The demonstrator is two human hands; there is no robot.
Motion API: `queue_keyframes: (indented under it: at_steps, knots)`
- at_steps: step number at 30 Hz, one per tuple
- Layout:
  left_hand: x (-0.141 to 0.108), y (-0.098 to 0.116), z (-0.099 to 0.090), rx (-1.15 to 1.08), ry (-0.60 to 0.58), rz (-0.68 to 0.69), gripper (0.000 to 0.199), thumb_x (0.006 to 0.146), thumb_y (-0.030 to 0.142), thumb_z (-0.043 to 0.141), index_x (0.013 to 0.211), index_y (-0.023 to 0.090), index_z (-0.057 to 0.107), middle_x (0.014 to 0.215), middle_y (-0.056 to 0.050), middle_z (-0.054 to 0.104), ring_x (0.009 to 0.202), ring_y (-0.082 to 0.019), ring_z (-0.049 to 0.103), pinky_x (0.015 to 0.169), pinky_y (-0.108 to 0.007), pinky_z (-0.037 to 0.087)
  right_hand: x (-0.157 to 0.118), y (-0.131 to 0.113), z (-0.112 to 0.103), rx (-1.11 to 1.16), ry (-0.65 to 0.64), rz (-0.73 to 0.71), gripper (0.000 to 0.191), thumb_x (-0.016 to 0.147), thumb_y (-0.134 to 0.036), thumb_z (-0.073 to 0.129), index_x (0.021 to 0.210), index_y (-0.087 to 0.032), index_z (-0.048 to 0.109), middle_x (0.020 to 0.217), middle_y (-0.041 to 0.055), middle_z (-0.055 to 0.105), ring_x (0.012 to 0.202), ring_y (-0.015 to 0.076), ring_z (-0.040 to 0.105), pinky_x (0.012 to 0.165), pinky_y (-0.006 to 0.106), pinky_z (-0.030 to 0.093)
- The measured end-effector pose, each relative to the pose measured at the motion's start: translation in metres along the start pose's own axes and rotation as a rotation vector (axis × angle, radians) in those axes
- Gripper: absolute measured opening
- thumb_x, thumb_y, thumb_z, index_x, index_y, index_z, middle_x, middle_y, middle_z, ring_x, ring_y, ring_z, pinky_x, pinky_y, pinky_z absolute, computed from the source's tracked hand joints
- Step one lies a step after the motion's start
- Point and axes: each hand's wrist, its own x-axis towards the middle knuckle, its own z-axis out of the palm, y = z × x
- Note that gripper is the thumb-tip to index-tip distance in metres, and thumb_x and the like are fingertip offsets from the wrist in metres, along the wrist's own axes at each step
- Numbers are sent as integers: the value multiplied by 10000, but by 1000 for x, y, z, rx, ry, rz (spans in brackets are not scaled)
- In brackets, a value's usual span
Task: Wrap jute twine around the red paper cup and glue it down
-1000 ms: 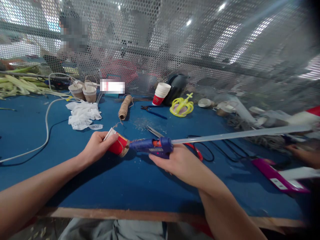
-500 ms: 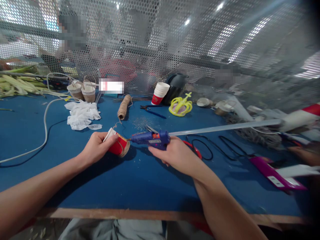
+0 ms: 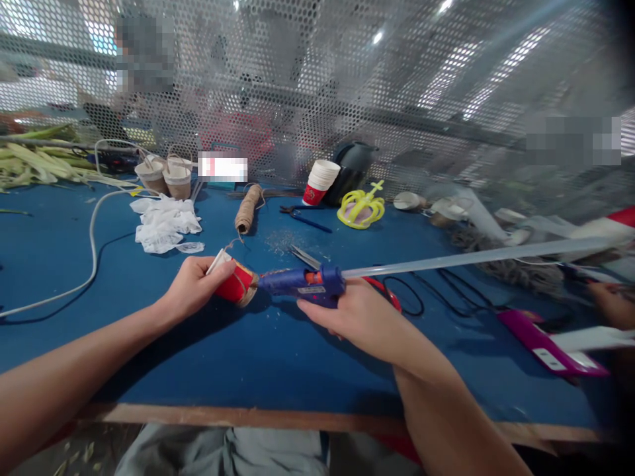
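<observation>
My left hand [image 3: 196,284] is closed round a red paper cup [image 3: 232,284] tipped on its side, its white rim towards my palm. Twine is wound about the cup's base end, and a loose strand runs back to the twine roll [image 3: 248,209]. In my right hand [image 3: 360,311] is a blue hot glue gun [image 3: 303,285], gripped by its handle. A long clear glue stick [image 3: 446,262] sticks out of the gun's rear. The nozzle points left and meets the cup's base end; whether it touches I cannot tell.
Scissors [image 3: 305,256] and pliers [image 3: 307,218] lie beyond the gun. Behind stand stacked paper cups [image 3: 322,180] and a yellow crown [image 3: 361,209]. White gloves [image 3: 166,225] lie left, a purple power strip [image 3: 546,344] right. Another person's hand [image 3: 615,304] shows at the right edge.
The glue gun has swung slightly, its nozzle now lower against the cup's base end. My right hand has shifted a little right and down. The view has moved slightly.
</observation>
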Motion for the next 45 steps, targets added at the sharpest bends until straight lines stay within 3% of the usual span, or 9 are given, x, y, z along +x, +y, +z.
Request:
queue_keyframes:
  at_steps: [7, 18, 27, 32, 36, 42, 45]
  knots:
    - [1, -3, -1, 23, 7, 16, 359, 719, 428, 530, 591, 108, 629, 502, -6, 573, 459, -92, 429, 460, -206, 336, -1, 2, 3, -33, -17, -93, 215, 755, -257, 516, 552, -202, 473, 403, -69, 424, 420, 95, 416, 484, 223, 361]
    - [-1, 0, -1, 65, 12, 49, 417, 700, 477, 525, 574, 92, 621, 473, 16, 523, 463, -78, 386, 462, -187, 316, 12, 4, 2, 108, -1, 213, 244, 731, -308, 549, 532, -187, 476, 374, -45, 482, 348, 93, 471, 388, 202, 378]
    - [0, -4, -1, 52, -10, 65, 428, 719, 494, 520, 596, 97, 625, 493, 9, 549, 464, -80, 405, 466, -183, 327, 20, 15, 8, 246, -49, 251, 202, 733, -326, 565, 623, -164, 513, 422, -33, 490, 359, 85, 447, 382, 208, 375]
    - [0, -3, -1, 37, -11, 73, 443, 703, 514, 528, 587, 99, 629, 502, -2, 568, 472, -92, 430, 484, -197, 346, 33, 32, -1, 424, 108, 210, 177, 701, -305, 633, 737, -157, 541, 569, -12, 562, 461, 86, 494, 458, 213, 411]
    - [0, -3, -1, 28, -5, 93, 428, 716, 492, 522, 571, 99, 611, 492, 4, 539, 475, -87, 410, 483, -196, 334, 55, 53, -10, 179, 324, 362, 166, 773, -324, 564, 745, -161, 549, 702, 46, 618, 553, 104, 531, 516, 230, 431]
    - [-3, -4, 0, 34, -45, 156, 419, 749, 458, 491, 567, 97, 598, 514, 3, 511, 496, -87, 392, 496, -199, 335, 90, 89, -12, 11, 288, 463, 315, 834, -378, 457, 606, -166, 507, 504, 39, 542, 415, 110, 488, 444, 250, 395]
    - [-6, -3, 1, 74, -61, 194, 414, 763, 445, 475, 573, 98, 593, 517, 5, 489, 500, -89, 383, 483, -200, 322, 100, 97, -11, -131, 260, 457, 376, 832, -379, 454, 531, -160, 507, 480, 64, 538, 454, 141, 521, 476, 267, 378]
